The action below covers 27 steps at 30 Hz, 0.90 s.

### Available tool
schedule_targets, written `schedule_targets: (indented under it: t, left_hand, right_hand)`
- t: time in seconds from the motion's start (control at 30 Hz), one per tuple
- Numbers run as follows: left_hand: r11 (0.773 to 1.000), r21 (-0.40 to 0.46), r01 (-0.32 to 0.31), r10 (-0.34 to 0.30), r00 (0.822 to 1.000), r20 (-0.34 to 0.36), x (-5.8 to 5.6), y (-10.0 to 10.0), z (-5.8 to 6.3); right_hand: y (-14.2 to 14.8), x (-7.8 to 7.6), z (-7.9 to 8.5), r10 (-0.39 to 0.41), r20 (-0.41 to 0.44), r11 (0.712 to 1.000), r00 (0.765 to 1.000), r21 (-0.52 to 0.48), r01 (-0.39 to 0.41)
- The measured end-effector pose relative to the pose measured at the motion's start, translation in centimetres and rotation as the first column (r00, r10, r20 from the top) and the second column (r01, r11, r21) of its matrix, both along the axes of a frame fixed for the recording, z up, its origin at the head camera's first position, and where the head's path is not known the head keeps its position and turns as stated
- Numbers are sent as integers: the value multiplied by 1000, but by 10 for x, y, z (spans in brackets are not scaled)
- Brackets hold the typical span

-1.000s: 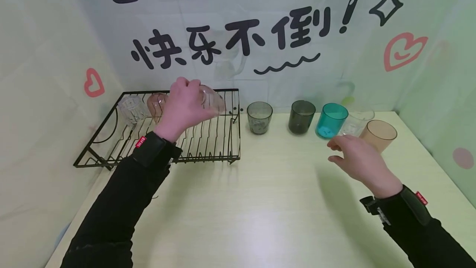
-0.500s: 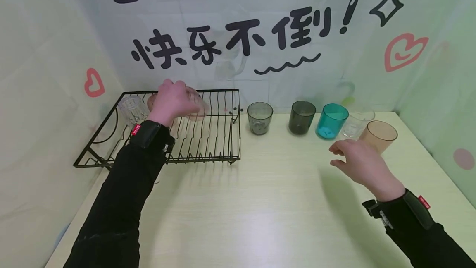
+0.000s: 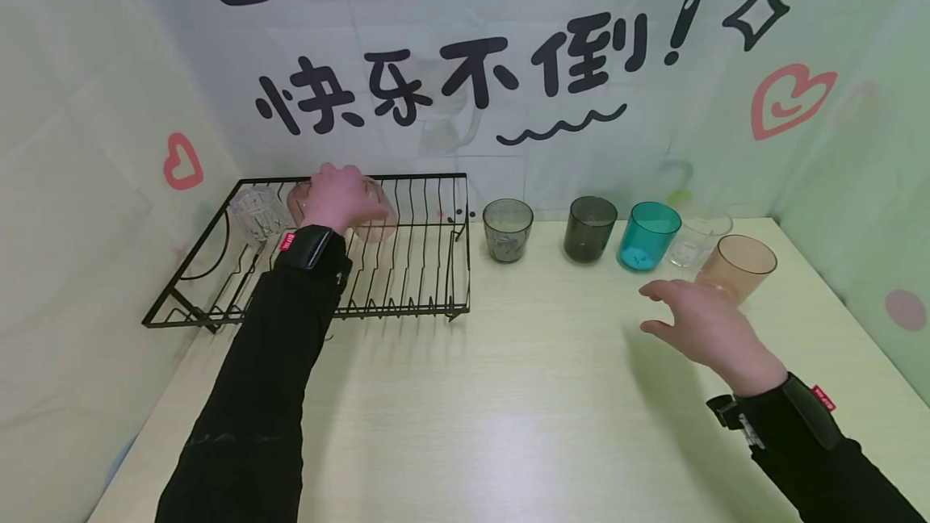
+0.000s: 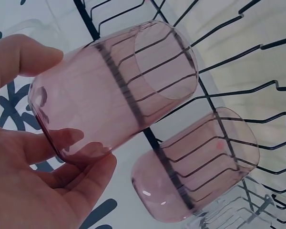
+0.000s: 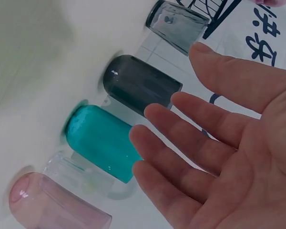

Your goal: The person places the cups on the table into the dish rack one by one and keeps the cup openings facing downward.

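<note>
My left hand (image 3: 337,198) is over the dish rack (image 3: 436,310), gripping a transparent pink glass (image 4: 100,90) near its base between thumb and fingers. The glass is tilted, rim toward the rack's wires; whether it touches them I cannot tell. Beside it a second pink glass (image 4: 195,167) sits in the rack, with a clear ribbed glass (image 3: 260,215) further left. My right hand (image 3: 708,329) hovers over the table at the right, fingers loosely extended and holding nothing. Nearest to it is the amber-pink glass (image 3: 739,265), partly behind the hand in the head view.
Along the back of the table (image 3: 494,426) stand a grey glass (image 3: 507,230), a dark grey glass (image 3: 589,228), a teal glass (image 3: 648,236) and a clear glass (image 3: 693,240). A printed cloth backdrop (image 3: 465,127) rises behind them.
My left hand has moved left and slightly down with the pink glass, bringing it close to the second pink glass in the rack. The right hand has hardly moved; its fingers look slightly more spread.
</note>
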<state>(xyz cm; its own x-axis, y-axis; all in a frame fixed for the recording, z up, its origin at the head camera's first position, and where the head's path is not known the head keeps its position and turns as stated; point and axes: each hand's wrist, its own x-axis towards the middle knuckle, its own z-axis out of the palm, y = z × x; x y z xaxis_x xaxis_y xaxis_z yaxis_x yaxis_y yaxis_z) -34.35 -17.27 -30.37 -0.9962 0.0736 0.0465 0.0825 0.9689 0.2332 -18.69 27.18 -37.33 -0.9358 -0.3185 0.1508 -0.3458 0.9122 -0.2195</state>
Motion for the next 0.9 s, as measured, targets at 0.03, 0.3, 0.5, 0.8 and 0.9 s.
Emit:
schedule_targets:
  t: [0.03, 0.3, 0.5, 0.8, 0.9]
  left_hand:
    - [1000, -6, 2, -2, 1000, -1, -1, 1, -2]
    - [997, -73, -14, 10, 998, -57, -11, 4, -14]
    - [996, -88, -27, 19, 996, -89, -13, 5, -17]
    - [991, -113, -66, 61, 997, -47, -19, 5, -20]
    - [990, -118, -73, 66, 996, -65, -21, 4, -22]
  right_hand:
    - [0, 0, -1, -2, 2, 1000, 1000, 3, 2]
    - [2, -1, -8, -34, 102, 998, 994, -53, 39]
    - [5, 0, -11, -44, 134, 996, 990, -69, 54]
    - [7, -2, -15, -48, 143, 997, 989, -57, 56]
    - [8, -2, -17, -47, 141, 997, 989, -48, 54]
